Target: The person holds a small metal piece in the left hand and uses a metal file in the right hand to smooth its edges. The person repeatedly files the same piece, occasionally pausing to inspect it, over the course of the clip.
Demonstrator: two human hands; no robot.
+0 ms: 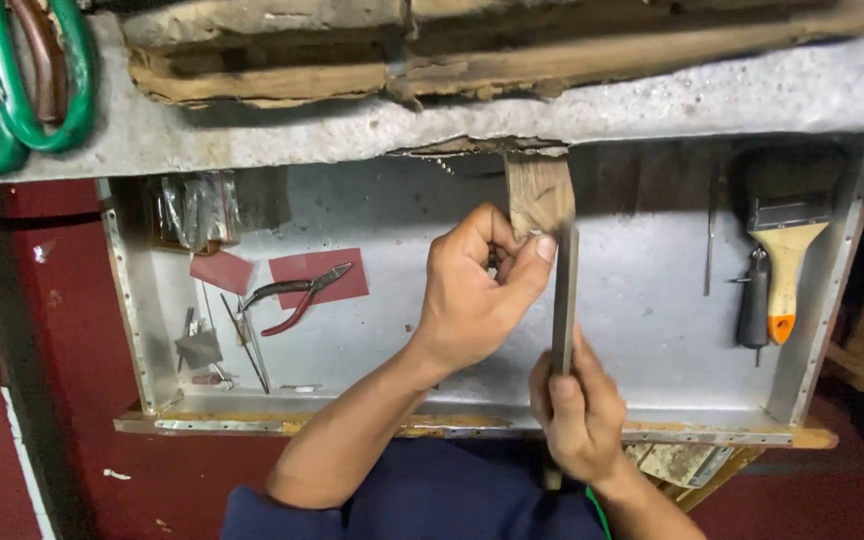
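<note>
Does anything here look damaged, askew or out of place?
Yes. The bench edge above the open drawer is cracked and crumbling, with splintered wood showing on top. In the drawer, the pliers lie askew on red sheets. The left hand and right hand work a file normally.

Pliers [297,295] lying on red sheet [317,275] in drawer [652,300]; brush [785,265] and screwdriver [753,305] resting right; green hoops [12,110] hanging top left.

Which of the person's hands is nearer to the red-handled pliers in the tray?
Left. The left hand is just right of the pliers; the right hand, gripping the flat file, is farther right and lower.
</note>
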